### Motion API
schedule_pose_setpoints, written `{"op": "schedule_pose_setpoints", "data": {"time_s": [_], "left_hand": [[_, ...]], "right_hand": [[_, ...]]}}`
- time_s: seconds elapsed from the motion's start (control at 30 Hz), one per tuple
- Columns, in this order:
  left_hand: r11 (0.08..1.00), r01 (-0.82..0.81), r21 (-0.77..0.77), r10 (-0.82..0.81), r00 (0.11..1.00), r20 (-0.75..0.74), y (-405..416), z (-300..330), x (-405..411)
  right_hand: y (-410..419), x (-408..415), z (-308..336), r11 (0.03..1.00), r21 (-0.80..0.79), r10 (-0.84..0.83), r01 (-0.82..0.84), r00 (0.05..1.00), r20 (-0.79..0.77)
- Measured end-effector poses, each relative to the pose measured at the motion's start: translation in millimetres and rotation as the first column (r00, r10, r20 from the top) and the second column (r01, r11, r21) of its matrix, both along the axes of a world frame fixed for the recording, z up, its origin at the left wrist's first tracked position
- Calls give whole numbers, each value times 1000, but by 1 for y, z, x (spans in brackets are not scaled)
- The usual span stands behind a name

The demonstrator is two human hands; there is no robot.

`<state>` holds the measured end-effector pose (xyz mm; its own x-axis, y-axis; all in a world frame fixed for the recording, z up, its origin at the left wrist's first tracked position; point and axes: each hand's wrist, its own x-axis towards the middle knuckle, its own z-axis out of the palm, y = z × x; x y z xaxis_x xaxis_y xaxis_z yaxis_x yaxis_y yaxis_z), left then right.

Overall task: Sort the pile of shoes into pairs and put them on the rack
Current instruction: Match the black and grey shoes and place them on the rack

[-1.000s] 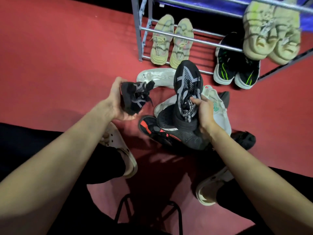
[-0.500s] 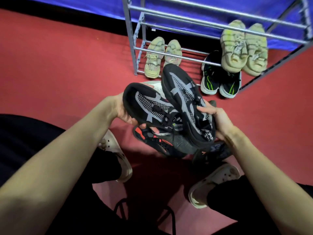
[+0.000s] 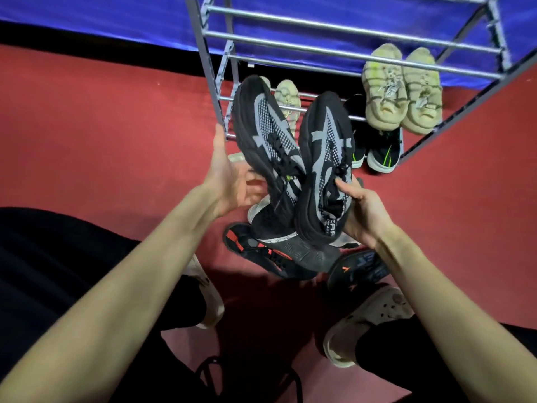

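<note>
So the person is sitting in front of the metal shoe rack (image 3: 290,23) with both arms stretched out, and the right hand (image 3: 360,210) has both black-and-grey sneakers bunched together at the heel end, fingers wrapped into the collars. The left sneaker (image 3: 267,138) and the right sneaker (image 3: 325,158) fan out from that grip in a V, toes pointing up toward the rack, held in the air just in front of the lower rails. The left hand (image 3: 229,175) is open, palm facing the shoes, fingers spread and a bit blurry; it's right beside the left sneaker but I can't tell if it's actually touching it. On the rack there's a chunky beige pair (image 3: 402,88) sitting on a middle rail at the right, a black pair with green stripes (image 3: 377,149) below it on the red floor (image 3: 101,135) level, and another beige pair (image 3: 287,97) mostly hidden behind the held shoes. Under the hands the leftover pile is still on the floor: a black shoe with orange bits (image 3: 255,251), a dark sole-up shoe (image 3: 360,269) next to it, and a bit of white shoe (image 3: 257,212) peeking out. The person's own feet in pale clogs (image 3: 374,315) sit on either side.
</note>
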<state>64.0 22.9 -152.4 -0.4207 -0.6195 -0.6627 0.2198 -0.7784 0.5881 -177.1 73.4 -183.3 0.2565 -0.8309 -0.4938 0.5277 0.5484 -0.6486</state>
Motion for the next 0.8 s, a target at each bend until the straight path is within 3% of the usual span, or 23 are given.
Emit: {"op": "schedule_pose_setpoints", "data": {"time_s": [0.1, 0.23, 0.33, 0.53, 0.67, 0.8], "left_hand": [[967, -94, -236, 134, 978, 161, 7, 0, -20], [918, -130, -375, 218, 955, 202, 21, 1, -40], [899, -201, -388, 305, 924, 228, 34, -5, -52], [895, -103, -434, 295, 867, 401, 15, -25, -45], [908, -65, -415, 299, 793, 531, -16, -30, -28], [902, -113, -417, 336, 789, 514, -46, -32, -18]], "right_hand": [[-2, 3, 4, 999, 2, -42, 42, 998, 42], [0, 4, 8, 998, -5, -64, 64, 995, 71], [2, 6, 9, 998, 4, -57, 57, 998, 31], [-13, 15, 4, 995, 80, -41, 56, 984, -176], [-47, 25, 6, 988, 25, -133, 154, 915, -380], [-88, 34, 7, 986, -47, -160, 157, 860, -485]]}}
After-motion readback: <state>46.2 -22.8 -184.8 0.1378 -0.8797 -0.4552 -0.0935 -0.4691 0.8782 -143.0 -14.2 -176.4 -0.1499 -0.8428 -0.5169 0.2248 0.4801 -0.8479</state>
